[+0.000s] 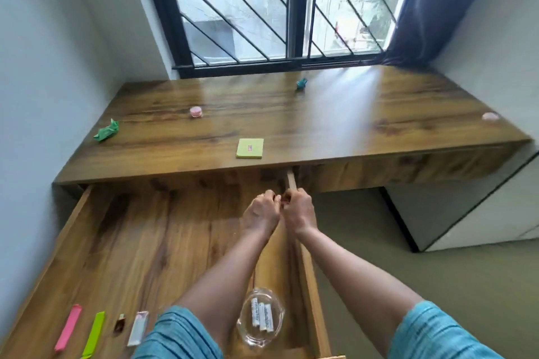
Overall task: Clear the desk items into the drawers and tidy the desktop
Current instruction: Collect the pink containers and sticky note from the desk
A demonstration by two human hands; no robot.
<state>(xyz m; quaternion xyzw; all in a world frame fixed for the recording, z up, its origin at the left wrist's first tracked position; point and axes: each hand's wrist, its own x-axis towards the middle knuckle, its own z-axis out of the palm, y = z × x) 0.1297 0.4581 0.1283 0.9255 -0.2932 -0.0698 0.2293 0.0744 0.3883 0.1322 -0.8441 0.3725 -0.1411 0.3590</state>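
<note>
The wooden desk [364, 114] has its wide left drawer [151, 242] pulled out toward me. My left hand [261, 211] and my right hand [301, 210] meet over the drawer's back right corner, beside its right wall [313, 300]. Their fingers are curled against each other, and what they pinch is hidden. On the desktop lie a green sticky-note pad [250, 148], a small pink jar [196, 111], a crumpled green paper [106, 132], a teal crumpled scrap [302, 83] and a pale pink item [490, 116] at the far right.
In the drawer's near end sit a glass dish [248, 338] with three batteries [261, 317], a pink strip [68, 326], a lime strip [94, 334], a small brown item [120, 325] and a white packet [138, 328]. A barred window and a dark curtain [431, 3] are behind the desk.
</note>
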